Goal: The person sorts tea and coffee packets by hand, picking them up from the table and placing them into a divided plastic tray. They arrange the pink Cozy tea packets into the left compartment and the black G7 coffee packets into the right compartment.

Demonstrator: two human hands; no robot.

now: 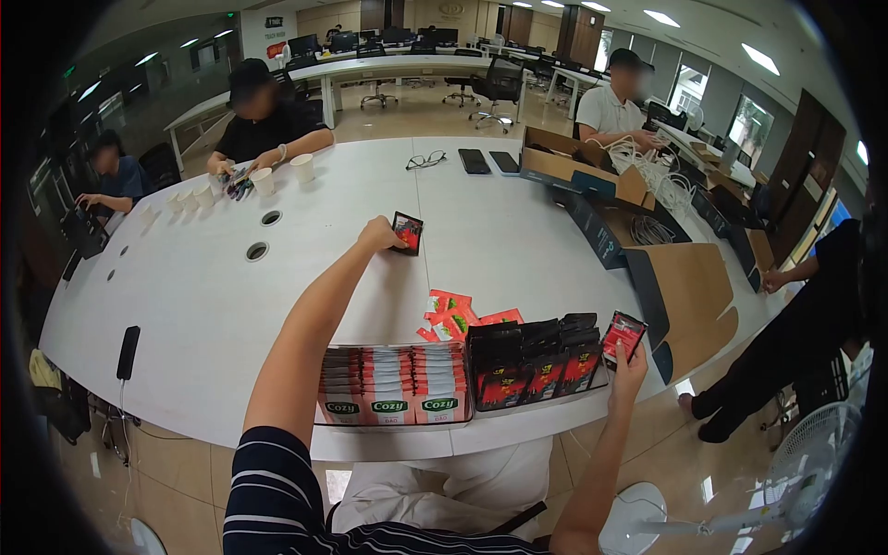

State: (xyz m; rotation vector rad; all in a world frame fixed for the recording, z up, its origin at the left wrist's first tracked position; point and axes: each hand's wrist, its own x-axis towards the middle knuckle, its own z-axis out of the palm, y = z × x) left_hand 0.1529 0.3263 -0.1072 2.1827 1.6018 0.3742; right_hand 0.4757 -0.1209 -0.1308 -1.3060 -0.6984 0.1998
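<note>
The person's left hand point(379, 234) is stretched far out over the table. It pinches a small black sachet with a red print point(408, 231) by its left edge. The packet stands nearly upright, and whether its lower edge touches the tabletop cannot be told. The right hand point(629, 365) is closer in, by the near table edge, with its fingers closed around a second glossy black-and-red sachet point(622, 335). This one is held tilted just above the right end of a row of black sachets point(532, 356) packed upright in a clear tray. In the left part of the tray sit stacks of red-and-white Cozy tea packets point(393, 381). A few loose orange-red sachets point(451, 314) lie flat just behind the tray.

The tabletop around the far sachet is bare on every side. Two round cable holes point(264, 234) lie well to its left, and the loose sachets lie between it and the tray. The tray's front reaches the near edge of the table.

The long white table point(203, 305) is smooth and pale. Toward its far side lie black-framed glasses point(425, 160), two dark phones point(488, 162) and an open brown cardboard box point(564, 162). White paper cups point(264, 180) stand near a seated person, and a black phone on a cable point(128, 351) lies by the left edge. Other people work at the far and right sides. Around them is an open-plan office with desks, chairs and ceiling lights.
</note>
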